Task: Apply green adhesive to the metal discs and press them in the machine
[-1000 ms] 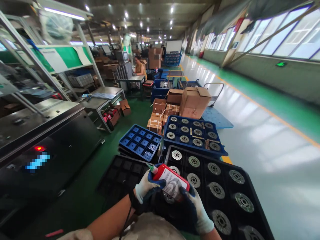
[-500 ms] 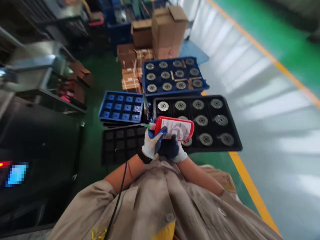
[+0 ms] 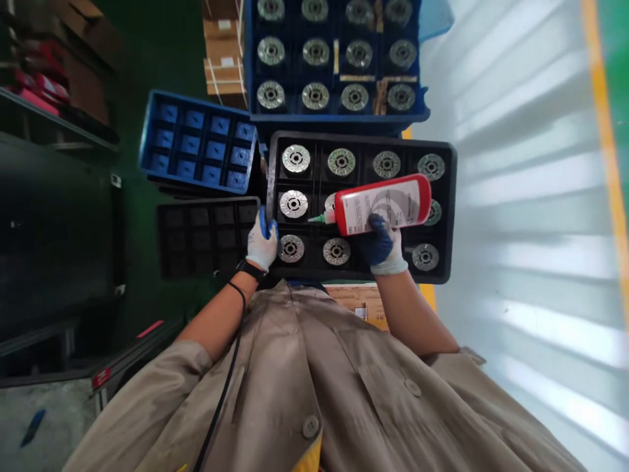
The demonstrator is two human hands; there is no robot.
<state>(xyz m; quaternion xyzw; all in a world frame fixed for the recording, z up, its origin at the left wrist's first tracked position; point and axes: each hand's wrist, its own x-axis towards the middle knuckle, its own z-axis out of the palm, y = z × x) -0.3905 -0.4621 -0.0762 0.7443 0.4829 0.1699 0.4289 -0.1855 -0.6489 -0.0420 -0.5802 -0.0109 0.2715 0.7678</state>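
My right hand [image 3: 386,246], in a white glove with blue coating, is wrapped round a red bottle [image 3: 383,203] with a white label. The bottle lies nearly level above the black tray [image 3: 361,274], and its green nozzle tip [image 3: 317,218] points left, close to a silver slotted metal disc [image 3: 293,204]. At the tray's left rim is my left hand [image 3: 263,244], gloved alike, with thumb and fingers closed about the edge. Silver discs sit in rows in the tray's compartments; the bottle and right hand hide some of them.
Beyond the black tray stands a blue crate [image 3: 339,118] with more discs and cardboard strips. To the left are a blue compartment tray [image 3: 196,185] and a black compartment tray [image 3: 209,204]. Strapped cartons [image 3: 223,59] are stacked at the back. A black cable [image 3: 228,387] runs from my left wrist.
My hands have parted. The left has gone from beside the bottle to the black tray's left rim, while the right carries the bottle over the discs. The view has tilted further down.
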